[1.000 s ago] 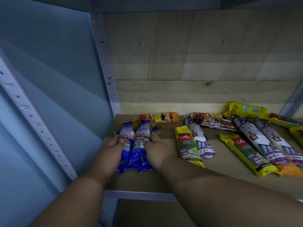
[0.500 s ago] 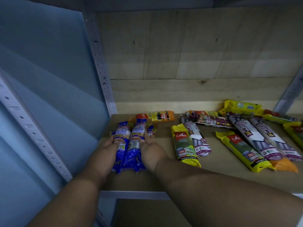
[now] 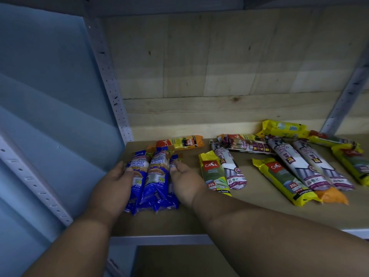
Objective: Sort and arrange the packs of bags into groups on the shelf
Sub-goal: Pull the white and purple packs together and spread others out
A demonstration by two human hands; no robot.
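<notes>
Blue packs (image 3: 151, 176) of bags, glossy wrappers printed "Singlet Handle" in white, with yellow "18" and "27L" marks, lying side by side at the left end of the wooden shelf (image 3: 229, 214), long ends pointing toward the back wall (image 3: 219, 66). Pressed between two hands: left hand (image 3: 117, 182) flat against the outer edge of the leftmost pack, fingers nearly straight, thumb resting on the wrapper; right hand (image 3: 184, 180) against the right edge of the group, fingers slightly bent, tips touching the top corner of a third blue pack mostly hidden behind the palm. Neither hand curled round a pack.

Just behind the blue group, an orange and yellow Casa pack (image 3: 179, 142) lying crosswise. Near the right hand, a yellow Casa pack (image 3: 214, 174) marked "25L" touching a white and purple pack (image 3: 229, 166) labelled "Draw String Bag". Farther right, a loose scatter: another yellow 25L pack (image 3: 285, 180), two long draw string packs (image 3: 299, 164) lying parallel, an orange pack end (image 3: 333, 194) poking out beneath them, one draw string pack (image 3: 249, 145) lying crosswise, more yellow packs (image 3: 283, 128) by the back wall and the right edge. Perforated metal upright (image 3: 111, 86) bounding the shelf on the left.
</notes>
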